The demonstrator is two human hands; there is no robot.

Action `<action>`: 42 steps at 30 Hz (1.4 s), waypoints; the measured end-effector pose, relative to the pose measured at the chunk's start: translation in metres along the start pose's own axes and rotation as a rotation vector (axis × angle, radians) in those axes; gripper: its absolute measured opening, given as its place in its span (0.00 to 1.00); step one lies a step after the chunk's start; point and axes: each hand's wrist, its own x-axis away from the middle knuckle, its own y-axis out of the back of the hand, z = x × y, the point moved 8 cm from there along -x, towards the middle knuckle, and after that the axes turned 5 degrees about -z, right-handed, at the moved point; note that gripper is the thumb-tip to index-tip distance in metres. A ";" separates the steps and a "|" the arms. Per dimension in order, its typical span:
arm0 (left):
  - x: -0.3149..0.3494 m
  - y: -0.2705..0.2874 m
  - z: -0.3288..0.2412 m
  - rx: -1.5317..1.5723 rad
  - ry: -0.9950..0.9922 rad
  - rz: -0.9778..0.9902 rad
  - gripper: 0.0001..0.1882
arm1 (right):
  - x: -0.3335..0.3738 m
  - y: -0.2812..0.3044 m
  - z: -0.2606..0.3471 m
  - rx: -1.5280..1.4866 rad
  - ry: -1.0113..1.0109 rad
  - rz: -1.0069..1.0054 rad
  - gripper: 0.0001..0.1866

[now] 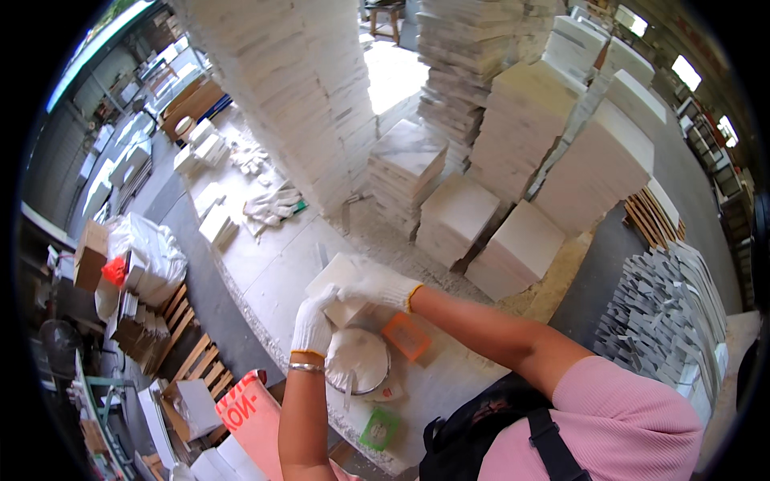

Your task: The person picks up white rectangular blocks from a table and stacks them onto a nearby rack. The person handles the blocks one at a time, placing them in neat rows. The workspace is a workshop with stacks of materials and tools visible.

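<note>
A square white stone tile (327, 279) lies on the worktop in front of me, perhaps on others like it. My left hand (314, 324), in a white knit glove, grips its near left side with curled fingers. My right hand (378, 289), gloved the same way, reaches over its right side; its fingers are smeared and partly hidden. Close below the hands stands a round bowl (358, 358) of white powder or paste, with a flat scraper-like tool (349, 386) at its near rim. Beside the bowl lies an orange rectangular pad (407, 337).
A green square pad (379, 429) lies near the worktop's front edge. Spare gloves (273, 205) rest farther along. Tall stacks of tiles (281, 96) rise beyond, with lower stacks (457, 210) at the right. Grey strips (662, 321) are piled far right; wooden pallets (200, 362) sit on the left floor.
</note>
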 end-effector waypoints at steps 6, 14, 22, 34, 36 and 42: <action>0.030 -0.025 -0.032 -0.093 -0.056 -0.068 0.15 | -0.001 0.001 -0.007 -0.233 -0.012 0.018 0.37; 0.030 -0.020 -0.032 -0.083 -0.062 -0.058 0.16 | 0.005 -0.004 0.000 -0.426 -0.033 0.079 0.36; 0.065 -0.065 -0.057 -0.277 -0.209 -0.039 0.19 | 0.038 0.044 0.012 -0.616 0.119 -0.030 0.41; 0.139 -0.112 -0.031 -0.223 -0.430 -0.071 0.30 | 0.118 0.102 0.035 0.089 0.222 -0.159 0.47; 0.156 -0.118 -0.014 -0.285 -0.426 -0.097 0.32 | 0.138 0.102 0.024 -0.070 0.253 -0.147 0.49; 0.197 -0.123 0.052 -0.478 -0.437 -0.238 0.41 | 0.198 0.078 -0.038 -0.481 0.155 -0.015 0.51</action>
